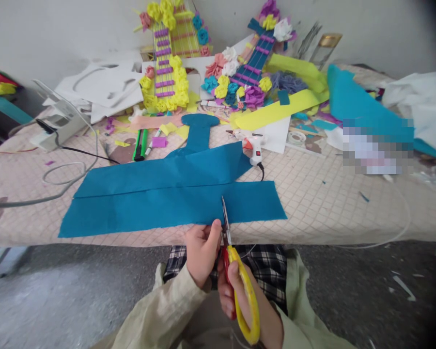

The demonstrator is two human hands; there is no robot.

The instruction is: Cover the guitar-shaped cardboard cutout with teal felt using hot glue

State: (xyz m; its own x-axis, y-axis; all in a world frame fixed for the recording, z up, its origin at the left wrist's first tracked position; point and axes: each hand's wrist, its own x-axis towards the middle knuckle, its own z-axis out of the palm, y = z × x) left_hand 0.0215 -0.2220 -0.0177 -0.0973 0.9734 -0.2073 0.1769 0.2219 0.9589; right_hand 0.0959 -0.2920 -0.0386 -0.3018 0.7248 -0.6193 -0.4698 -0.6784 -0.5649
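Observation:
A long strip of blue crepe paper (pixel 148 208) lies along the front of the table, its near edge close to the table's edge. My left hand (pixel 202 252) pinches that near edge between thumb and fingers. Just to its right, my right hand (pixel 240 286) grips a pair of scissors (pixel 250 300) with yellow and red handles. The blades point away from me and lie across the strip. Behind it rests another blue piece (pixel 199 160), overlapping a blue T-shaped cutout (pixel 199 133).
A white glue gun (pixel 256 150) lies behind the strip. Further left are a green cutter (pixel 140 145) and a power strip (pixel 61 126) with cables. Paper-flower-covered instrument shapes (pixel 163 72) lean on the wall. Yellow crepe paper (pixel 276 110) and a blue sheet (pixel 363 106) lie toward the right.

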